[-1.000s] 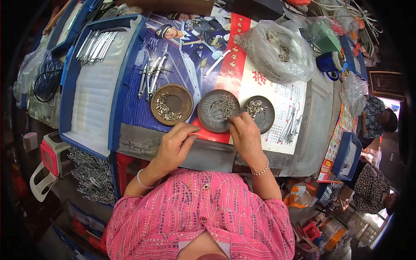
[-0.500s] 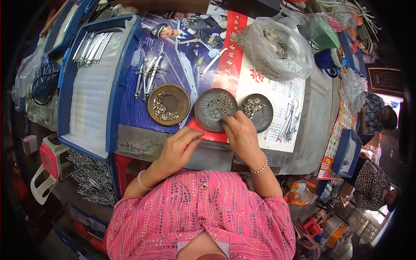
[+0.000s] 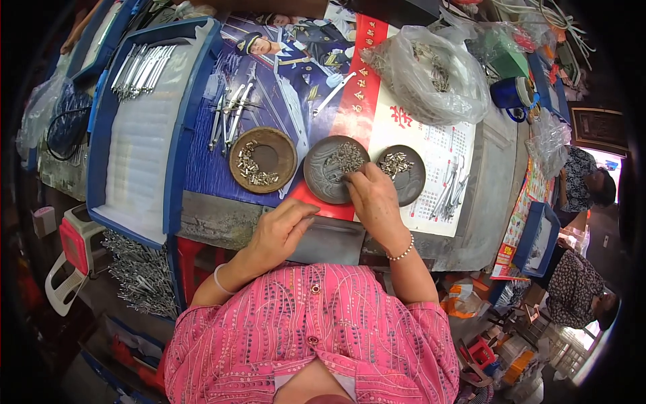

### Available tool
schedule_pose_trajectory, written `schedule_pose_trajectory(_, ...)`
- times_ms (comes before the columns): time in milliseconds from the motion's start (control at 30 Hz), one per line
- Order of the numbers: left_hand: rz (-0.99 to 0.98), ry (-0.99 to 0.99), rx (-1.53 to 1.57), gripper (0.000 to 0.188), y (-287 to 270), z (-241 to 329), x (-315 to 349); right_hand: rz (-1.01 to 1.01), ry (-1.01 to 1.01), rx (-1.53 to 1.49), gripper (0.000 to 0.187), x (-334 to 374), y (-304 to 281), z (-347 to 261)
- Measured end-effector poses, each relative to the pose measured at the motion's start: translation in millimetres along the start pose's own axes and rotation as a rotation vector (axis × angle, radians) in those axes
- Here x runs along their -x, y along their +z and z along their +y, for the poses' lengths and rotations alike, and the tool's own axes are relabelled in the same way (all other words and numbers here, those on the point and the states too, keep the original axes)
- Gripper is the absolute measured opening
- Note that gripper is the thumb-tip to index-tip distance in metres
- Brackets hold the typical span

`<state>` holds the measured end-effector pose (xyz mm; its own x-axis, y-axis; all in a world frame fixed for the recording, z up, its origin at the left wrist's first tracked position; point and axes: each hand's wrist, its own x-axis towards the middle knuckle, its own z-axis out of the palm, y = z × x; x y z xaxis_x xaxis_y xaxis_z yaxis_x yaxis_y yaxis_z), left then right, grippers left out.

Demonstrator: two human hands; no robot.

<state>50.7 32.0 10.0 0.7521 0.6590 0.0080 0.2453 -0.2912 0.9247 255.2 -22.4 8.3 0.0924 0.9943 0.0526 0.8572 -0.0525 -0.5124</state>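
My right hand (image 3: 378, 205) reaches over the near right part of a dark round dish (image 3: 315, 183), its fingertips pinched together beside a heap of tiny metal pieces (image 3: 344, 159). What the pinch holds is too small to make out. My left hand (image 3: 277, 234) hovers at the table's near edge, fingers curled and thumb close to the index finger; anything between them is hidden. To the left, a brown dish (image 3: 289, 148) holds short silvery cylinders (image 3: 246, 167). A smaller dark dish (image 3: 412, 194) on the right holds similar bits (image 3: 396, 163), partly behind my right hand.
A blue tray (image 3: 176, 158) with a white liner and a row of metal strips (image 3: 142, 71) stands left. Loose metal strips (image 3: 234, 111) lie beyond the brown dish, others (image 3: 452, 188) at right. A clear plastic bag (image 3: 464, 101) and a blue mug (image 3: 506, 93) stand farther back.
My right fingertips have shifted slightly away from me within the middle dish. My left hand has barely moved.
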Motion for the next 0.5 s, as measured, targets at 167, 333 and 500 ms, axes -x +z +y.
schedule_pose_trajectory(167,0.004,0.018,-0.001,0.018,0.6,-1.7,0.4,0.016,0.081,-0.090,0.016,9.2,-9.7,1.1)
schedule_pose_trajectory(333,-0.026,0.018,-0.009,0.017,4.6,-1.5,-1.8,0.003,0.060,0.004,0.018,14.0,-9.1,0.3)
schedule_pose_trajectory(500,-0.036,0.038,-0.031,0.017,6.5,-2.8,-3.3,-0.051,0.018,0.005,0.021,15.4,-8.5,-2.5)
